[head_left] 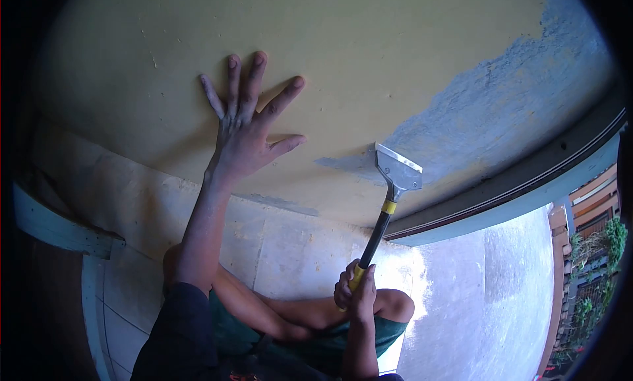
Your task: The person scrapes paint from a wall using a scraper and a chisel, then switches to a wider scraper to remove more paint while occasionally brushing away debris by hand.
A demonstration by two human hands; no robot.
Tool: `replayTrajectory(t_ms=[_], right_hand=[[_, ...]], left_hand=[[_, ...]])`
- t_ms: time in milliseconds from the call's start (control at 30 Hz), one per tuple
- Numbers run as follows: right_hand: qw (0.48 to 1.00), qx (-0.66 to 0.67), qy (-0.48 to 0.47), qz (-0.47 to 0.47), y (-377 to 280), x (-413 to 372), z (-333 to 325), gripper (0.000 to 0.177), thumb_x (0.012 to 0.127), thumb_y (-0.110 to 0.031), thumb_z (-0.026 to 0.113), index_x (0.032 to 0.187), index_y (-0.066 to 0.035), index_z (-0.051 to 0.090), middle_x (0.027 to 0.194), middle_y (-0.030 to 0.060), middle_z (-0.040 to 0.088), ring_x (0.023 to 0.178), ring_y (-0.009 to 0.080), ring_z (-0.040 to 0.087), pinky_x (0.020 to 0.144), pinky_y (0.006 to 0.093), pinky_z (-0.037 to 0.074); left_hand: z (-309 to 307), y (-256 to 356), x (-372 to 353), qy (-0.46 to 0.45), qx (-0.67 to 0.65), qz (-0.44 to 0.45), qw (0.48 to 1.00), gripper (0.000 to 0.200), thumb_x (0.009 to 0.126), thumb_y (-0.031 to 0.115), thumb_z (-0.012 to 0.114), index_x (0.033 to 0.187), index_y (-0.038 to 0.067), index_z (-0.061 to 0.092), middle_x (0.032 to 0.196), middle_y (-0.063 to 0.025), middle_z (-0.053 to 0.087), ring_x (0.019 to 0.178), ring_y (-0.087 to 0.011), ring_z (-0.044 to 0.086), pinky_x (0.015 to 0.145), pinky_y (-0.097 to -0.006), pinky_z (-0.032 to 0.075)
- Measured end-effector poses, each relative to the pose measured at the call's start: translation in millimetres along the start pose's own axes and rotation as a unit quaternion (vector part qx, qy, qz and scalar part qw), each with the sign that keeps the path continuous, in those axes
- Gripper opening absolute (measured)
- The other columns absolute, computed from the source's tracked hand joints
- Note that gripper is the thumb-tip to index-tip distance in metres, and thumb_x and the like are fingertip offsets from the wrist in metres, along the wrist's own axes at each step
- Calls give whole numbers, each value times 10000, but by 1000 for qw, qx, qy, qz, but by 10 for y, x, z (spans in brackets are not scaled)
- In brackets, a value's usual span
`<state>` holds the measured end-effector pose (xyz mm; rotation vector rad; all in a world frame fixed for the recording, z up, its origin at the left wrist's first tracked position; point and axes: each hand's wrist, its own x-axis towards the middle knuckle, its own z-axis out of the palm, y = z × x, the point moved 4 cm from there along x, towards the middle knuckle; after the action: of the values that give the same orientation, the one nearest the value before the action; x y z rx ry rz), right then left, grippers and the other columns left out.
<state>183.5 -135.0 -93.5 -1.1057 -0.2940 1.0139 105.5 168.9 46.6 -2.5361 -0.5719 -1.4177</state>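
Observation:
My left hand (244, 130) lies against the yellow painted wall (369, 58), fingers spread wide and thumb pointing right. Pale dust coats its outer fingers. In my right hand (357, 290) is a long-handled scraper (378, 233), gripped low on its black and yellow handle. Its wide metal head points up, with the blade edge right at the wall beside a patch stripped to grey. A larger bare grey-blue area (488, 111) spreads up and right from the blade, with a ragged paint edge.
Crossed legs in green shorts (389, 331) rest on the dusty tiled floor (283, 242) below the wall. A door frame (514, 190) runs along the right, with bright floor and plants (593, 269) beyond. A pale blue frame piece (59, 223) stands at left.

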Motion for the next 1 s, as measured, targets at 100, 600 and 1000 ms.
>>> replayTrajectory(t_ms=[100,600,1000], right_hand=[[999,18,5,28,109,-15,-91,525,992,-582,265,884,-86,398,547,5,350,371,80,292,343,225,262],[999,39,-25,20,20,-2,50,511,998,-571,249,913,-88,393,546,-2,336,378,81,291,351,221,261],[1000,9,11,12,-7,17,37,526,996,-577,255,893,-81,398,541,-2,335,376,82,287,346,223,260]], left_hand=[[43,3,10,0,-9,0,1000,929,702,542,756,1488,348,298,1594,-164,-3,1448,-430,-87,1049,-702,-135],[12,2,2,-9,-9,-9,1000,941,684,541,770,1482,365,303,1593,-159,3,1444,-438,-91,1047,-705,-138],[1,-5,-8,-2,-14,-7,1000,935,690,537,765,1483,364,301,1594,-159,8,1448,-434,-79,1051,-696,-147]])
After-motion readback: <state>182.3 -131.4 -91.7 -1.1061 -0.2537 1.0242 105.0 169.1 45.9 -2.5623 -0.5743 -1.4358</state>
